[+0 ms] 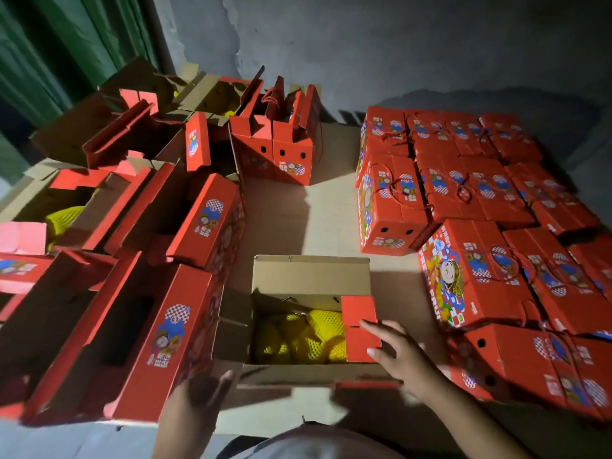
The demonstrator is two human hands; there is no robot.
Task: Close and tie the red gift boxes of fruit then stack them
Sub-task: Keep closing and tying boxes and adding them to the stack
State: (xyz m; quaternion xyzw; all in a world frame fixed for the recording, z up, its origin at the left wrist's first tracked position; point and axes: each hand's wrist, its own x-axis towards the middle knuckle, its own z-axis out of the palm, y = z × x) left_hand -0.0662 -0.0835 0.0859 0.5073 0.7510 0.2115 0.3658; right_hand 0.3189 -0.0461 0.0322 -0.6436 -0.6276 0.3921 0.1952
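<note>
Two hands work at one open gift box (pixel 309 329) directly in front of the person. Right hand (pixel 402 354): fingers straight and spread, index and thumb tips touching the red end flap (pixel 361 329), which is folded inward over the box's right end; nothing is gripped. Left hand (pixel 207 389): in shadow at the box's near left corner, fingers extended against the cardboard; whether it pinches an edge cannot be told. Between the two hands the box interior shows fruit in yellow foam netting (pixel 304 337). The far long flap (pixel 311 274) stands upright beyond the fingers.

Left of the left hand lie several open boxes (pixel 159 329), lids thrown back; one further out shows yellow netting (pixel 63 220). Right of the right hand sit closed boxes (pixel 480 279), tied with red cord and packed side by side, some stacked. Beyond both hands two upright boxes (pixel 278 150) stand with handle flaps raised, on bare cardboard sheeting (pixel 331 207). Furthest off are a grey wall (pixel 364 44) and a green shutter (pixel 49 44).
</note>
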